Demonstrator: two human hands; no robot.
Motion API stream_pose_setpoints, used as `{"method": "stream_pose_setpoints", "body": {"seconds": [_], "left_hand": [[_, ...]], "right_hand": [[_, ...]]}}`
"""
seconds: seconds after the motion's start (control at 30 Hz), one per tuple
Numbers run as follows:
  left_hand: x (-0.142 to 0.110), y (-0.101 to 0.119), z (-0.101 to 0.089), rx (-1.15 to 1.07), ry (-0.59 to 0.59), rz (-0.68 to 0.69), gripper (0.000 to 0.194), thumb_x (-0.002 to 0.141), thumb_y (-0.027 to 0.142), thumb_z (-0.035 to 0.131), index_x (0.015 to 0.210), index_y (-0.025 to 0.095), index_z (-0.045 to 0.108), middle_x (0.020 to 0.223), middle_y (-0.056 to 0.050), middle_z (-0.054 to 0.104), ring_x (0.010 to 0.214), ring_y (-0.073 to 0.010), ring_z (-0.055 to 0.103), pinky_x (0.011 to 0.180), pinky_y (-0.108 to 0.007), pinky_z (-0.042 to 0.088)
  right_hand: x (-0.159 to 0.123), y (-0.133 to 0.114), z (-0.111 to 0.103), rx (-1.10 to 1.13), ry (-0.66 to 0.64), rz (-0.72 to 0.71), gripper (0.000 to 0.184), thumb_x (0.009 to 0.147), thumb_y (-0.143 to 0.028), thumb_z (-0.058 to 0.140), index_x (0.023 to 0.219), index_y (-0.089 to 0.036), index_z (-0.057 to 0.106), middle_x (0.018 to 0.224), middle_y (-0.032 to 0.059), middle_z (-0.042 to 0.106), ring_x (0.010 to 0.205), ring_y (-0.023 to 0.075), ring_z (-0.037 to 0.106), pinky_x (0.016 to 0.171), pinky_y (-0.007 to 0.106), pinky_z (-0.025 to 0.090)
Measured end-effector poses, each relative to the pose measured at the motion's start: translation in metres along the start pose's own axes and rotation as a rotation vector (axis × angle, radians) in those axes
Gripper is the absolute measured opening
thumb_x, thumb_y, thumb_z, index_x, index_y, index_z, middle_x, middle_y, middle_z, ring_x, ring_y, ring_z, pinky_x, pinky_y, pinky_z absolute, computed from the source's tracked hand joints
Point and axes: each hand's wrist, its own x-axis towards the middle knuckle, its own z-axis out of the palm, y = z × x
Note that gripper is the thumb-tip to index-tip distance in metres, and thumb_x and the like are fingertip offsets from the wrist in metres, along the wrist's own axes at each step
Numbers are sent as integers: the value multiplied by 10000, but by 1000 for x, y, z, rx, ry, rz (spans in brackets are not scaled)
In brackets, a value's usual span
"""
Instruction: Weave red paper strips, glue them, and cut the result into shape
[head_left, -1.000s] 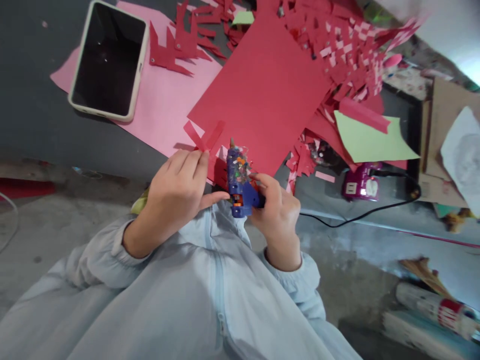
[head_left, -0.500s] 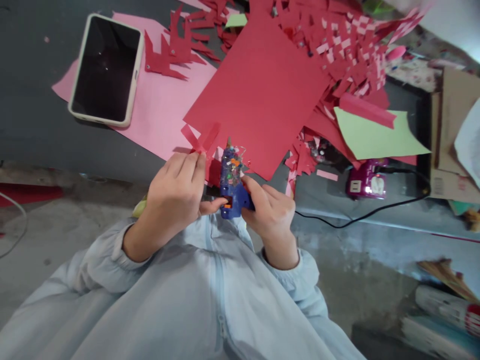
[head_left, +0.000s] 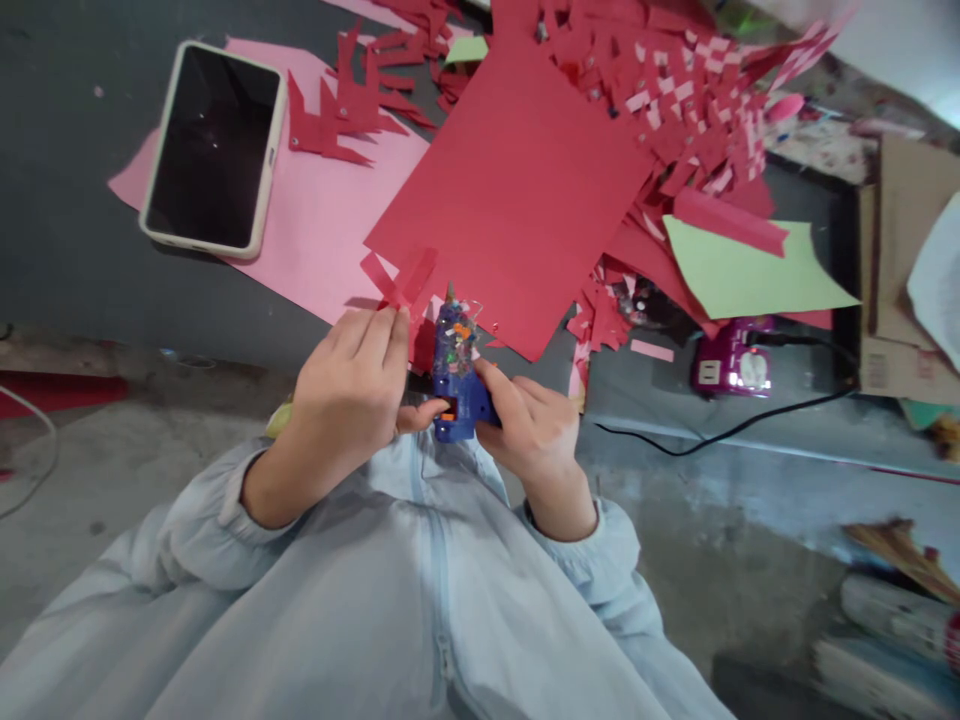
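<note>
Glue gun (head_left: 454, 378) in right hand (head_left: 531, 425), red strips (head_left: 417, 276) nearby

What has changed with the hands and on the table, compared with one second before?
The right hand and the glue gun it holds have moved slightly left, closer to the left hand. Nothing was visibly taken hold of or let go. The left hand stays at the red paper strips, and the phone stays on the pink paper.

The gray table (head_left: 75, 280) has pink paper (head_left: 322, 230) at ten o'clock, and a purple box (head_left: 731, 368) and little pink strip (head_left: 652, 351) at three.
</note>
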Motion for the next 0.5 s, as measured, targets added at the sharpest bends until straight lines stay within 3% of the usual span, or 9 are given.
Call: {"method": "stream_pose_setpoints", "body": {"seconds": [0.5], "left_hand": [[0, 1, -1, -4, -3, -10, 895, 962, 709, 285, 1335, -54, 565, 1194, -257, 674, 1060, -360, 619, 867, -462, 549]], "right_hand": [[3, 0, 0, -6, -11, -22, 406, 910, -114, 456, 1289, -36, 577, 622, 12, 639, 539, 154, 539, 514, 298, 364]]}}
